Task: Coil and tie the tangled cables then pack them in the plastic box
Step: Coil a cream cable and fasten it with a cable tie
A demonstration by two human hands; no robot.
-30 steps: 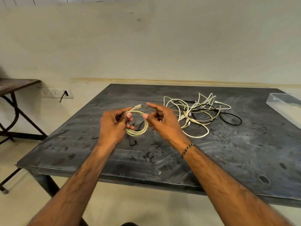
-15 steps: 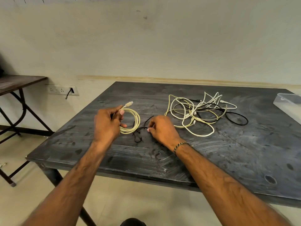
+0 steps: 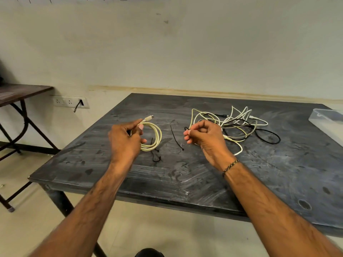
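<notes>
Lifted off the tabletop since half a second ago, the right hand (image 3: 205, 139) now hovers above the table with its fingers curled, pinching what looks like a thin black tie at the fingertips; only a dark tip shows by the thumb, so how much of it is gripped I cannot tell. Its partner, the left hand (image 3: 124, 139), keeps its grip on the coiled cream-yellow cable (image 3: 154, 137), thumb and fingers clamped round the gathered loops, the pale plug sticking up past the knuckles. Between the two hands a loose black cable tie (image 3: 176, 138) lies straight on the dark scuffed metal table (image 3: 185, 182), and another black tie (image 3: 156, 157) lies curled just below the coil. Behind the right hand sits the tangled heap of white, cream and black cables (image 3: 239, 125), not yet sorted. At the far right edge stands the clear plastic box (image 3: 326, 121), well apart from the hands. The step in hand seems to be binding the finished coil: it would go best if the left hand keeps the loops stacked and pinched tight at one spot while the right threads the tie through the centre of the ring, wraps it round all the strands, and cinches it close beside the left fingers so no loop springs free.
</notes>
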